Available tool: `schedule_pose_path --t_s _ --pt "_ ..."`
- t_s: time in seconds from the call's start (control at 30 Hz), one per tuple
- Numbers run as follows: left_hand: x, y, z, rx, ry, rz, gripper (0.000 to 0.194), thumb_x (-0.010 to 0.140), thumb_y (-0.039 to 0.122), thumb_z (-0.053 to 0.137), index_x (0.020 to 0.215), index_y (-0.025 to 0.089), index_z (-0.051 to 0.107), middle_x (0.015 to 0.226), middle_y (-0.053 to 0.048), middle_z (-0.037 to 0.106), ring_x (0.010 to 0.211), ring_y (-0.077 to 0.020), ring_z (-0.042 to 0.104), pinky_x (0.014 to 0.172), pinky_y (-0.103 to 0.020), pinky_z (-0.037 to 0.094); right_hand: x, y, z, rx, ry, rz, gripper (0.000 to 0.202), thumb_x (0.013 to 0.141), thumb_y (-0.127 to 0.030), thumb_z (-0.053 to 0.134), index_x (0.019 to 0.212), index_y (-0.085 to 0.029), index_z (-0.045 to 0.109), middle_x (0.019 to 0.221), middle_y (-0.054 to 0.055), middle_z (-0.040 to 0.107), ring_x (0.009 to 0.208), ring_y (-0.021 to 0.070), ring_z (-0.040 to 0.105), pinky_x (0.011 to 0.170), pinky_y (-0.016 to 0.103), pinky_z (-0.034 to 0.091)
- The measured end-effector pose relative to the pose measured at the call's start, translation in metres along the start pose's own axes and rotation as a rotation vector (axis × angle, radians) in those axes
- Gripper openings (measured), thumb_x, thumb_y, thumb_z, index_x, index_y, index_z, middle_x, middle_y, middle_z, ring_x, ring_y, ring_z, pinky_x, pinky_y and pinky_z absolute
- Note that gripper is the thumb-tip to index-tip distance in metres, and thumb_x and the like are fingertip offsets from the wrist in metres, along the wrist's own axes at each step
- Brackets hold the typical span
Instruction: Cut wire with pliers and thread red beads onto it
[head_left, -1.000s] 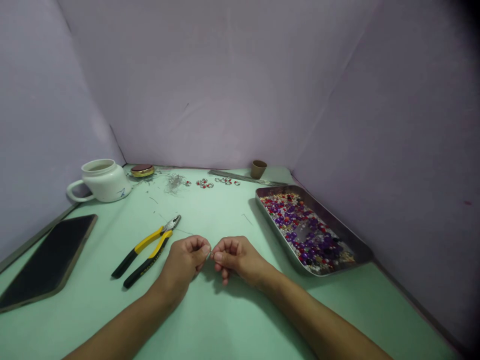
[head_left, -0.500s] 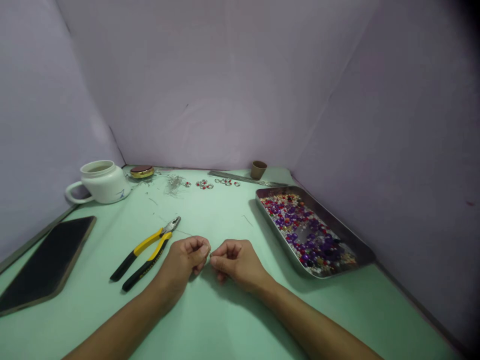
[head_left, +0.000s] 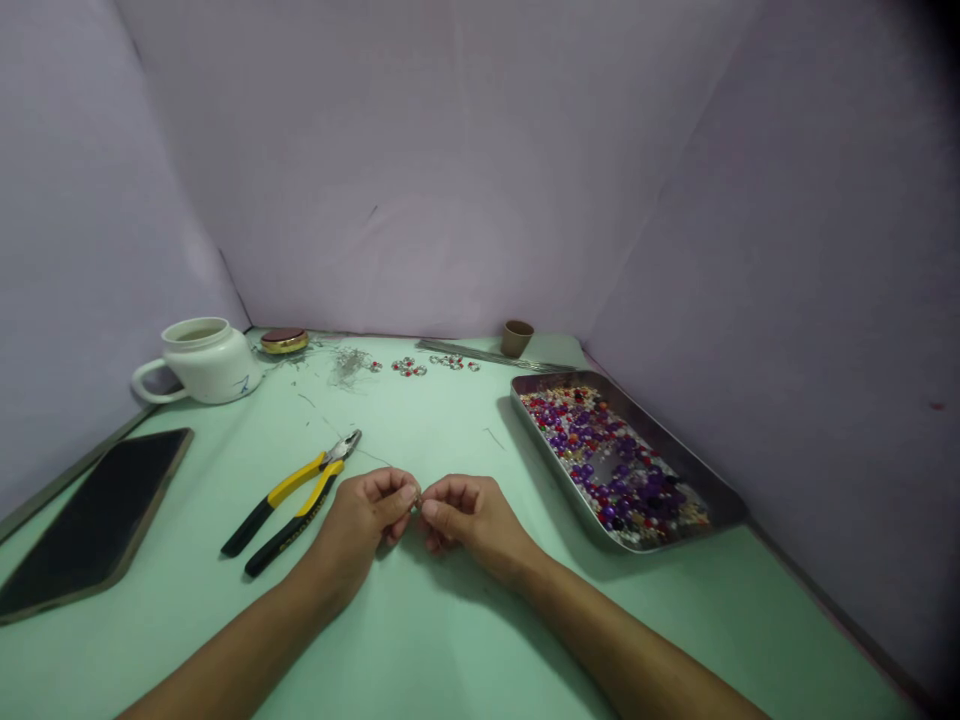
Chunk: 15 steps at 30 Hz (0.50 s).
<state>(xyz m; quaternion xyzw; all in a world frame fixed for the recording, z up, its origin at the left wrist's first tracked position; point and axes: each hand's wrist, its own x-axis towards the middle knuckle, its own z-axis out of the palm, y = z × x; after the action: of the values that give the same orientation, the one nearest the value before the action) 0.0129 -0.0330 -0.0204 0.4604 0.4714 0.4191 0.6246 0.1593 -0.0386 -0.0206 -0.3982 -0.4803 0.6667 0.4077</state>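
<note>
My left hand (head_left: 377,510) is closed, thumb and forefinger pinching a small shiny piece of thin wire (head_left: 418,496), mostly hidden by the fingertips. Opposite it, my right hand (head_left: 466,518) pinches at the same spot, its fingertips almost touching the left ones. Whether a bead sits on the wire I cannot make out. A fine wire strand (head_left: 373,456) runs from behind the left hand towards the pliers. Left of that hand lie the pliers (head_left: 304,492), with yellow and black handles and jaws slightly apart.
A metal tray (head_left: 559,472) of mixed beads stands at the right. Behind lie red-beaded wire rings (head_left: 409,368), wire scraps (head_left: 349,366), a bundle of straight wires (head_left: 480,354) and a small brown cup (head_left: 517,339). At left are a white mug (head_left: 214,368), a round gold-rimmed case (head_left: 284,342) and a phone (head_left: 97,520).
The right fingertips have come slightly closer to the left ones, and the small shiny piece between them shows more. The pliers and tray stay where they were.
</note>
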Motion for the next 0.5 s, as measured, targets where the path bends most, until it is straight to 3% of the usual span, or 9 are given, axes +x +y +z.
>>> schedule_pose_path --t_s 0.5 --pt "0.0003 0.0007 0.0048 0.014 0.067 -0.023 0.022 0.070 0.032 0.056 0.080 0.013 0.059 0.046 0.005 0.048 0.040 -0.0064 0.034 0.041 -0.021 0.024 0.0043 -0.0022 -0.0073 0.226 0.029 0.102 0.026 0.059 -0.030 0.074 0.070 -0.009 0.062 0.052 -0.001 0.057 0.040 0.0065 0.050 0.042 0.021 0.042"
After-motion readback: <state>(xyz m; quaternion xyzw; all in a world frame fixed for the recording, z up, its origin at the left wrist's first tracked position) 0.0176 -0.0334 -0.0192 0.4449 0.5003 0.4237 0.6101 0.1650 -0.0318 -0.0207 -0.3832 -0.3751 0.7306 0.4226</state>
